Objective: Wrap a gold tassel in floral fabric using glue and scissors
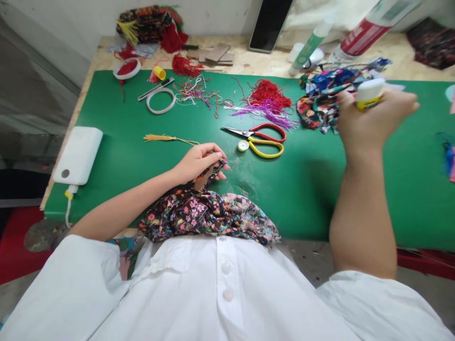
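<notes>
Two hands of ours are occupied above the green tabletop (305,199). Nearest us, a floral cloth (188,213) lies bunched along the near edge, against our white shirt (170,293), its long axis running left to right; one narrow end rises away from us to our left hand (199,163), whose fingers pinch it. It looks black and crumpled, printed with pink, red and yellow flowers, paler toward the right, with a brown strip (205,179) at the pinched part. Just beyond lie a gold tassel (159,138), a small round cap (243,146) and, beside that, scissors (263,137) with tips pointing left. To the right, our right hand (373,123) grips a white-and-yellow tube (370,91), white end up, hiding part of a colourful cloth heap (316,111). Farther off are red and purple threads (270,94), a white ring (160,101) and, at the back, a dark-screened phone (270,23).
</notes>
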Demonstrator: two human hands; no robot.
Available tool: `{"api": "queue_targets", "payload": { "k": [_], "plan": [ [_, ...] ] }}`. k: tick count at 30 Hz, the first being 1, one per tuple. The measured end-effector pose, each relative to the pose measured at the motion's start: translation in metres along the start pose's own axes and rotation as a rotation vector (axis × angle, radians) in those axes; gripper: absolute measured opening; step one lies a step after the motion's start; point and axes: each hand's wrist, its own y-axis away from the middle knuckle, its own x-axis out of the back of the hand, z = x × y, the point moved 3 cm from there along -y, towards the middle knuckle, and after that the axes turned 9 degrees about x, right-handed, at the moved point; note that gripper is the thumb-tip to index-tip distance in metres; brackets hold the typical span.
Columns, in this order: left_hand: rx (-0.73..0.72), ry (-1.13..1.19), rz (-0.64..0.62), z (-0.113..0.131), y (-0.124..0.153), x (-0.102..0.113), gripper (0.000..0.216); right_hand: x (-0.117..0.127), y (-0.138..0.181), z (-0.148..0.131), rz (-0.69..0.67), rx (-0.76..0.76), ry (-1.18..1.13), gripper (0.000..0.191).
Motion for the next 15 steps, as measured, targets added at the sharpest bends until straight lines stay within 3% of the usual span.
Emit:
{"api": "queue_targets", "payload": {
  "k": [2,4,7,9,15],
  "plan": [
    [0.009,0.002,0.02,0.0,0.0,0.0,0.012,0.008,0.012,-0.028,-0.027,-0.087,-0.075,0.035],
    [0.016,0.003,0.031,0.0,0.0,0.0,0.015,0.013,0.029,-0.064,-0.075,0.096,-0.381,0.04],
    [0.008,-0.011,0.035,-0.001,0.0,-0.001,0.021,0.02,0.063,-0.109,-0.173,0.235,-0.753,0.037],
    [-0.003,-0.027,0.043,-0.003,0.0,-0.001,0.023,0.021,0.084,-0.134,-0.357,0.314,-0.831,0.032],
    [-0.066,-0.17,0.103,-0.008,-0.003,0.004,0.024,0.023,0.111,-0.163,-0.532,0.379,-0.879,0.021]
  ]
}}
